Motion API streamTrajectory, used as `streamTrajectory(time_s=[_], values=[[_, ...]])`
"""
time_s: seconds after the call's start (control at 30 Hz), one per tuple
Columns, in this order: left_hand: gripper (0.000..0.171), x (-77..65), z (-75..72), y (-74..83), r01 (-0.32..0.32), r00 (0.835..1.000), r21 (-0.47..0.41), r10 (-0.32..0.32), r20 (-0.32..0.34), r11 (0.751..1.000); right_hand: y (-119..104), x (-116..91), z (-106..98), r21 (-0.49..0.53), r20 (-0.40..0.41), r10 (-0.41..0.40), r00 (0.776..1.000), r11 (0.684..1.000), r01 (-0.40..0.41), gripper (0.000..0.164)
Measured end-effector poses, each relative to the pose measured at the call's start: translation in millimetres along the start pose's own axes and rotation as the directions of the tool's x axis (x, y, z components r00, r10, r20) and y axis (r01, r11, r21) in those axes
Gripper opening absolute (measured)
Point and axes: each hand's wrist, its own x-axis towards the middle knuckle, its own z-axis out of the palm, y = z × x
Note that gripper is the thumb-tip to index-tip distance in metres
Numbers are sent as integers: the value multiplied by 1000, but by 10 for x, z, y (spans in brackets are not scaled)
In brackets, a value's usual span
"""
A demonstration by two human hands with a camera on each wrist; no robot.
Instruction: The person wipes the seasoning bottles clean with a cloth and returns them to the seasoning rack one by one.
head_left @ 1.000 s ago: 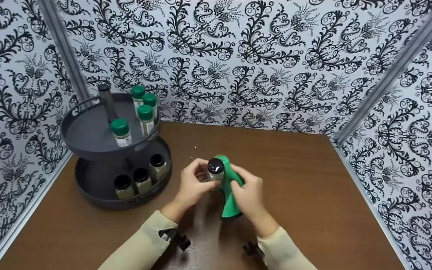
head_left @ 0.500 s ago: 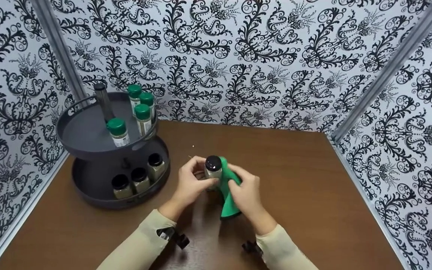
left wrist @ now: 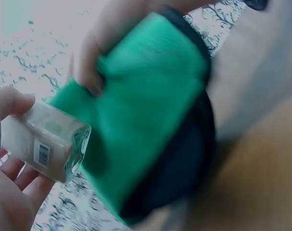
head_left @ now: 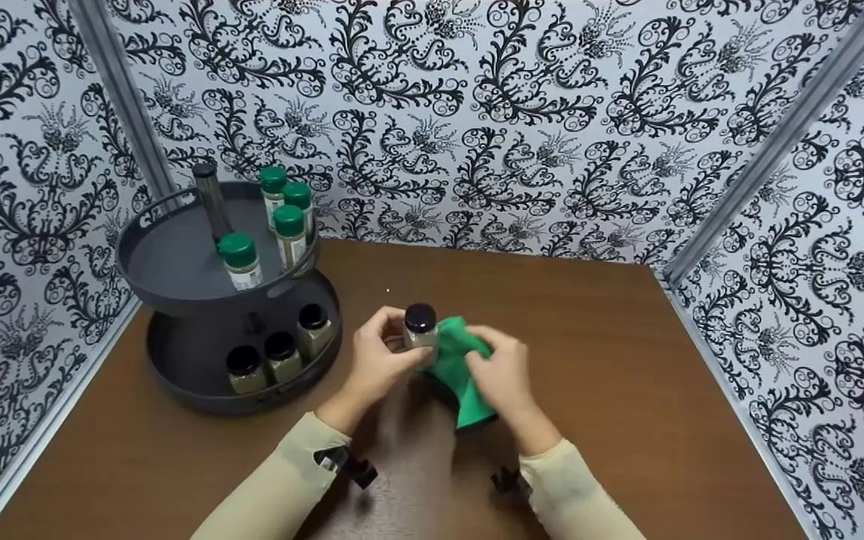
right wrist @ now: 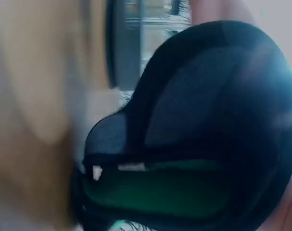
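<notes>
My left hand point(head_left: 373, 364) grips a clear spice jar point(head_left: 421, 342) with a black cap, held upright above the table. In the left wrist view the glass jar point(left wrist: 37, 137) shows a small barcode label near its base. A green cloth point(head_left: 456, 360) with a dark edge hangs from my right hand point(head_left: 504, 371), pinched between thumb and fingers. The cloth point(left wrist: 141, 106) lies right beside the jar; whether they touch I cannot tell. In the right wrist view, the cloth's dark underside point(right wrist: 198, 101) covers most of the right hand.
At the left stands a dark grey two-tier turntable rack point(head_left: 169, 262). Several green-capped spice jars point(head_left: 241, 262) and a dark centre post point(head_left: 211, 199) are on its upper tier. Three black-capped jars point(head_left: 282, 356) stand on the lower tier. Patterned walls enclose the wooden table point(head_left: 627, 390).
The jar in my left hand has moved slightly up and left. My right hand has shifted a little right, and the cloth is drawn away from the jar and spread wider.
</notes>
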Motion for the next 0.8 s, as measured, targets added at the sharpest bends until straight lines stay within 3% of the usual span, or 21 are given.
streamTrajectory(time_s=[0.2,0.37,0.6,0.7,0.8], values=[[46,7,2,-379,48,998,26,-47,-46,999,101,156,-251,34,-125,100,987,995,-96,37],[45,-22,-17,-595,107,993,52,-104,-48,993,152,195,-349,53,-114,154,981,987,-149,36],[46,-42,1,-775,189,981,37,-186,-55,981,128,223,-397,73,-128,153,980,987,-144,37],[48,-47,-8,-807,193,981,66,-192,-24,979,113,229,-419,85,-134,152,979,986,-141,37],[59,-17,-78,-814,159,983,131,-169,76,979,115,239,-442,93,-132,146,980,987,-134,37]])
